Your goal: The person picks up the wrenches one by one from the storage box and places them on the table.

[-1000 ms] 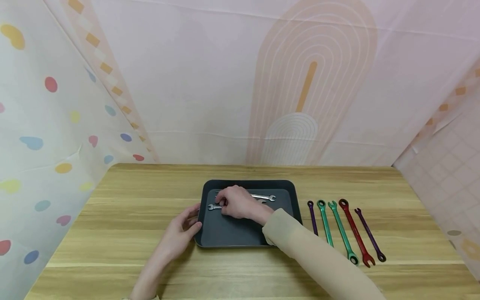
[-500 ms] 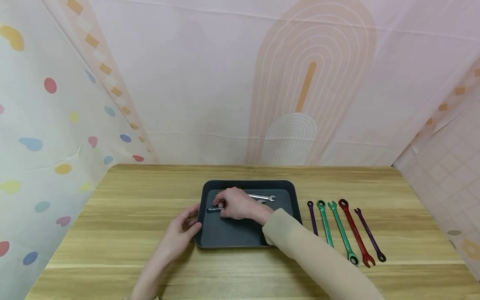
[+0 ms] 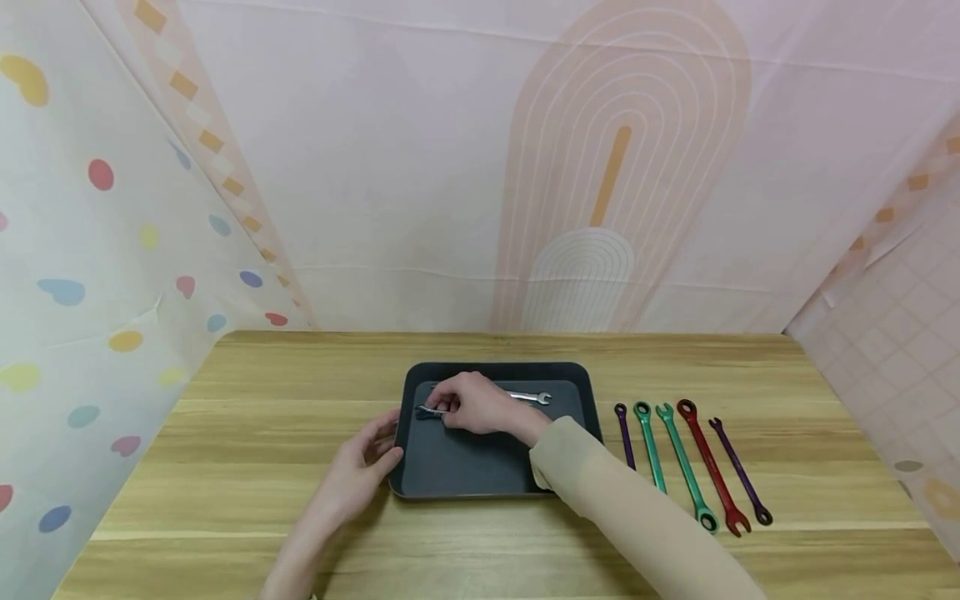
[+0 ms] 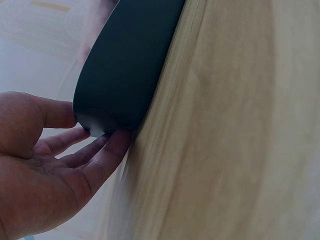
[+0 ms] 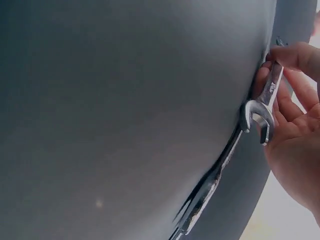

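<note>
The left hand (image 3: 360, 467) is found at the near left corner of the dark tray (image 3: 480, 475), fingers relaxed and spread, their tips touching the tray's outer wall (image 4: 120, 75) on the tabletop (image 3: 225, 500); nothing is held in it. It is judged that the tray could slide or pivot if this light bracing were lost. Farther in, a small silver wrench (image 3: 429, 411) is pinched between thumb and fingertips of the right hand (image 3: 472, 404), its open end (image 5: 257, 117) showing just beyond the fingers (image 5: 295, 55). The pinch looks shallow, so a slip and a drop onto the tray floor is judged possible. A second silver wrench (image 3: 532, 397) lies just beyond the hand, and could be knocked. Coloured wrenches (image 3: 686, 458) are laid out well apart to the right.
</note>
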Available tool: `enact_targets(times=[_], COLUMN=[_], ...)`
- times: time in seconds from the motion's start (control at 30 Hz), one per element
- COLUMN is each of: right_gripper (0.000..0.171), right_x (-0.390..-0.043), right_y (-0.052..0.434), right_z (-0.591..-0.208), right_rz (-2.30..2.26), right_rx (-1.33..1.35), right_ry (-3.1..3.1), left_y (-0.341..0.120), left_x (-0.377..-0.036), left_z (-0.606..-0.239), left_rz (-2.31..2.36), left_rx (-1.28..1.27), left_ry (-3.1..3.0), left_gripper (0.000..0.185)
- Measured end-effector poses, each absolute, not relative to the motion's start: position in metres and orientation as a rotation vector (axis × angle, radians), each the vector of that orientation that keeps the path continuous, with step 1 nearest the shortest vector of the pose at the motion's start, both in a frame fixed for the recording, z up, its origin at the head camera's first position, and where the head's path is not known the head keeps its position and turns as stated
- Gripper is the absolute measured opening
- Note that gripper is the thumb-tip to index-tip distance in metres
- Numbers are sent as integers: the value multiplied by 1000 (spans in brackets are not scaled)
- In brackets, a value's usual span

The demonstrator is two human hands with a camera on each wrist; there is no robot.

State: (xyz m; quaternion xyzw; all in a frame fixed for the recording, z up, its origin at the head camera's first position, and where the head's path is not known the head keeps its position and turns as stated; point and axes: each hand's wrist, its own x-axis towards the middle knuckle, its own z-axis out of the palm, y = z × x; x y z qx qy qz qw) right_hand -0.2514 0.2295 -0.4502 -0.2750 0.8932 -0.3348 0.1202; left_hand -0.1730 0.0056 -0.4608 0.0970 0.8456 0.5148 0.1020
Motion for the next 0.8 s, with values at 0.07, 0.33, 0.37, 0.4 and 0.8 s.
enact_targets(times=[0.07, 0.33, 0.37, 0.4, 0.8], right_gripper=[27, 31, 31, 32, 40], right_x=[-252, -250, -250, -250, -246], right_y=[232, 241, 243, 245, 290], right_z=[-447, -422, -419, -415, -377], right_rz=[-1015, -1188, -1217, -1247, -1563], right_rx=[-778, -677, -664, -651, -527], right_ry=[2601, 2543, 2531, 2520, 2470], left_y=[6, 4, 4, 4, 5], left_x=[-173, -174, -174, -174, -177], left_z=[-461, -462, -462, -462, -464], left_rz=[1525, 1540, 1542, 1543, 1541], left_rx=[291, 280, 280, 279, 268], left_ry=[2496, 2504, 2504, 2505, 2511], left_gripper=[54, 54, 54, 54, 55])
